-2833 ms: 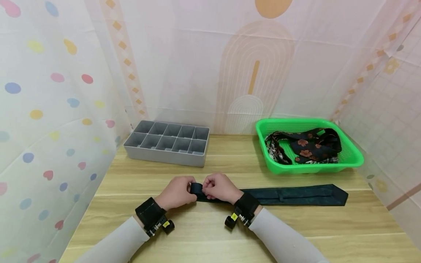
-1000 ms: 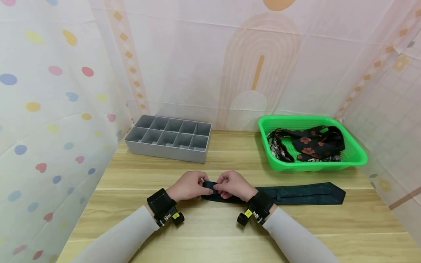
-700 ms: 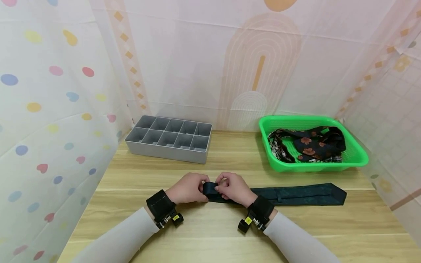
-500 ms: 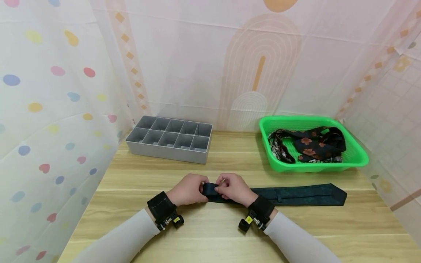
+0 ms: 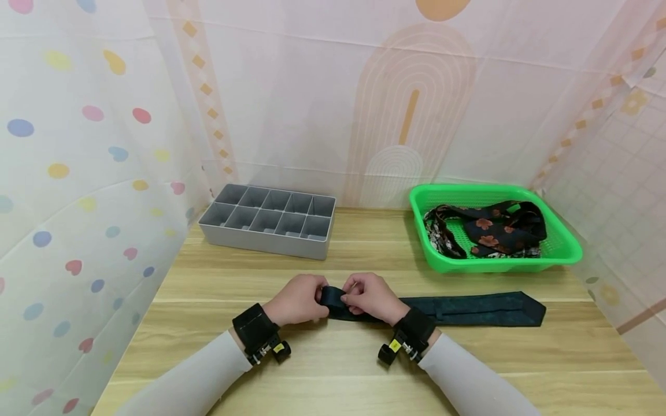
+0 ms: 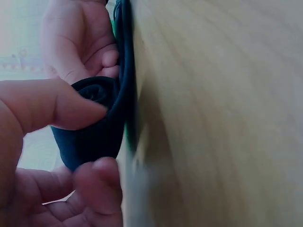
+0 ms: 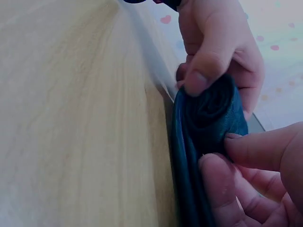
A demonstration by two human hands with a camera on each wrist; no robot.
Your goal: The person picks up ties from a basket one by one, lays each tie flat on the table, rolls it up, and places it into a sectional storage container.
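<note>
A dark blue-green necktie lies along the table, its wide pointed end to the right. Its left end is wound into a roll, whose spiral layers show in the right wrist view. My left hand grips the roll from the left, thumb across one coiled side and fingers at the other. From the right, my right hand pinches the roll with thumb and forefinger, where it meets the flat strip. The strip passes beneath the right hand, which hides part of it in the head view.
A grey box divided into several compartments stands at the back left. At the back right sits a green basket holding a dark floral necktie and other patterned fabric. Patterned curtains enclose the wooden table.
Compared with 2.8 seconds ago, both hands and the roll appear further right in the head view, partly with a camera shift. In the last half second they stay nearly in place, still holding the roll.
</note>
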